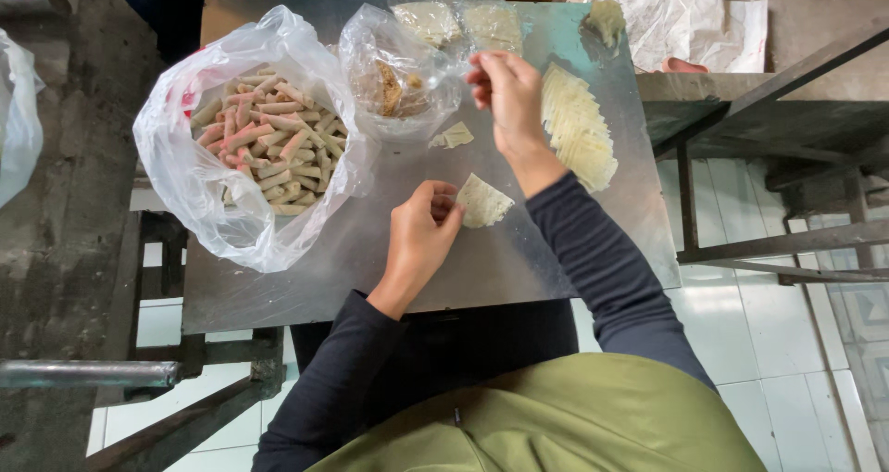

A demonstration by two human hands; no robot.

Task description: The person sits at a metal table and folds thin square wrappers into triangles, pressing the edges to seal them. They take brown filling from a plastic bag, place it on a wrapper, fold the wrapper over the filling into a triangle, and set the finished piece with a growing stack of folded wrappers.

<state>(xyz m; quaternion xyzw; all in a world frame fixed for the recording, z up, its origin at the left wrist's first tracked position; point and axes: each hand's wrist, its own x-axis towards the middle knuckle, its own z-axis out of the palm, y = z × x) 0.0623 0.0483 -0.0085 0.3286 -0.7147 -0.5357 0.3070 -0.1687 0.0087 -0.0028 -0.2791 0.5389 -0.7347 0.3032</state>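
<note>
Pale wrapper (pixel 482 201) pinched by curled left hand (pixel 421 231).

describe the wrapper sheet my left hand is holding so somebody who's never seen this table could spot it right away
Start at the metal table, with the big white plastic bag of rolls on its left side. Just right of that bag, near the table's front edge, the left hand pinches a single pale wrapper sheet lying flat. Unlike the fanned stack of wrappers farther right and the small folded piece behind it, it sits alone against the fingers.
</note>
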